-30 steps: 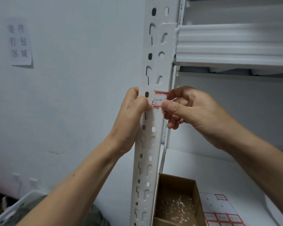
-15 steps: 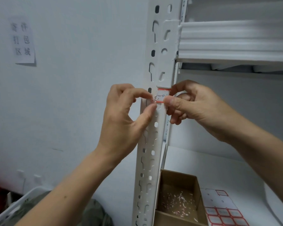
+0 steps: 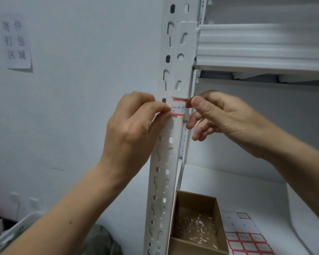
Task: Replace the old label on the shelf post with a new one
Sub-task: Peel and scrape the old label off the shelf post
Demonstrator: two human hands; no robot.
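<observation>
Since half a second ago your left hand (image 3: 134, 126) has closed: thumb and forefinger, then spread in a ring, now pinch the left end of the label (image 3: 180, 108), and your right thumb has slid off the label's face to its right edge.

Nearest you, low on the left, sits the rim of a white basket (image 3: 15, 230). On the lower shelf board (image 3: 228, 184) stands an open cardboard box (image 3: 213, 205) with pale paper scraps on its bottom, and just beside it on the right lies a sheet of red-bordered labels (image 3: 247, 238).

Higher up, both hands meet at the shelf post (image 3: 166, 162). The red-bordered label, with blue handwriting, sits on the post's front face just under the upper shelf (image 3: 265, 48). Your right hand (image 3: 223, 116) has its thumb tip at the label's right end and its other fingers loosely curled; you cannot tell whether it grips the post or only touches it.

Beyond, on the wall (image 3: 81, 89) at upper left, hangs a paper notice (image 3: 18, 43) with printed characters
</observation>
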